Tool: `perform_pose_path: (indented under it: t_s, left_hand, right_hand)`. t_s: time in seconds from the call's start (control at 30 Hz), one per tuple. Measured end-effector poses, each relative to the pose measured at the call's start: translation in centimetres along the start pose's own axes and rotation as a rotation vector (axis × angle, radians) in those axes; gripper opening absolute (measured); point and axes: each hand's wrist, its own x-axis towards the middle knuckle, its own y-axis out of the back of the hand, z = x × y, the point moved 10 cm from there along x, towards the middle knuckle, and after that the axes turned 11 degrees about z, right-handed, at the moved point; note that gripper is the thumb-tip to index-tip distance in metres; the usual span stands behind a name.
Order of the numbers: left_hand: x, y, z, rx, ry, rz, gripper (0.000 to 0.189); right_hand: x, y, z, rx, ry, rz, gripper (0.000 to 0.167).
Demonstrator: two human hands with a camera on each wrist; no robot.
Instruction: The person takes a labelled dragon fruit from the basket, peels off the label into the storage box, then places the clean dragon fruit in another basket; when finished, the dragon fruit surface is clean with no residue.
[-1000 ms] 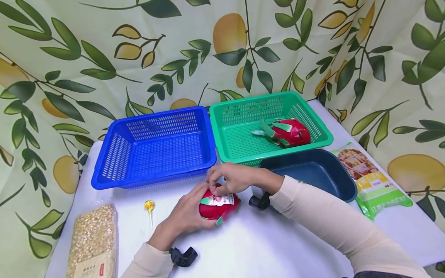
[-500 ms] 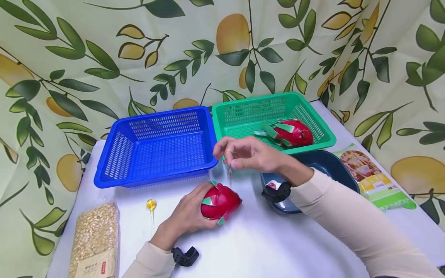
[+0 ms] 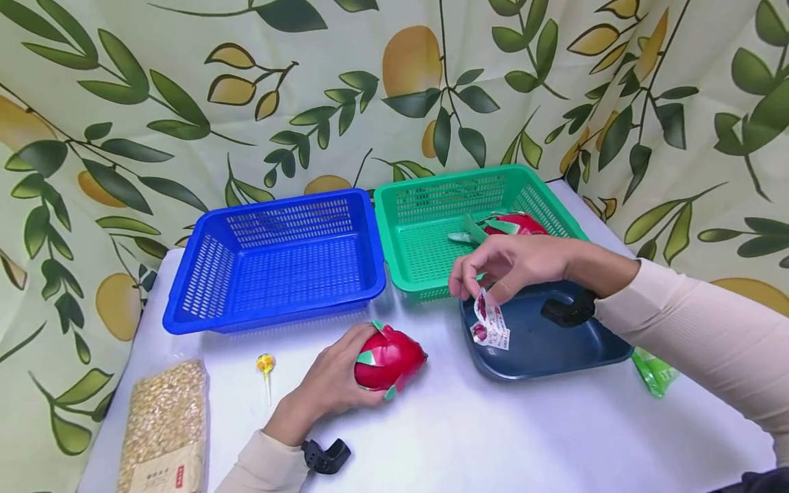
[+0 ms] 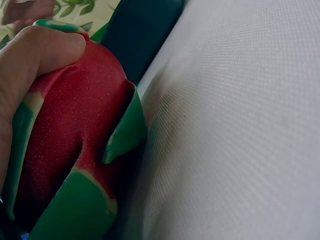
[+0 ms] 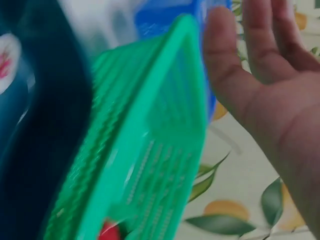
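Note:
My left hand (image 3: 335,373) grips a red dragon fruit (image 3: 394,359) with green scales on the white table, its fingers around the stem side. In the left wrist view the dragon fruit (image 4: 75,115) fills much of the frame, a fingertip pressing its top. My right hand (image 3: 511,267) is over the near left corner of the dark blue basin (image 3: 542,342); its thumb and fingertips pinch a white paper label (image 3: 491,329) with red fruit pictures, hanging low over the basin. A round sticker (image 5: 6,62) shows in the basin in the right wrist view.
A blue basket (image 3: 290,274) stands at back left. Beside it a green basket (image 3: 425,253) holds another dragon fruit (image 3: 514,222), partly behind my right hand. A lollipop (image 3: 266,366) and a bag of grains (image 3: 163,418) lie left; a green packet (image 3: 655,373) peeks out right.
My right hand peeled the label off the dragon fruit, lifted away, then moved right to the basin. My left hand has stayed on the dragon fruit.

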Motion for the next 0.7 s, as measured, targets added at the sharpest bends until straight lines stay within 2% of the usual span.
perform_pose_path:
  t_s: [0.17,0.33,0.57,0.7]
  left_hand:
    - [0.0,0.0,0.0,0.002,-0.012,0.0,0.086]
    - [0.1,0.0,0.2,-0.004,-0.027,0.006,0.087]
    - [0.1,0.1,0.3,-0.013,-0.04,0.021,0.087]
    - [0.1,0.1,0.2,-0.012,-0.037,0.026,0.089]
  right_hand:
    - [-2.6,0.6,4.1,-0.024,-0.191,-0.051,0.017]
    - [-5.1,1.9,8.7,-0.101,-0.357,-0.027,0.024]
    - [-8.0,3.8,14.3,-0.15,-0.526,0.051,0.029]
    - [-9.3,4.7,16.2,-0.19,-0.564,0.098,0.034]
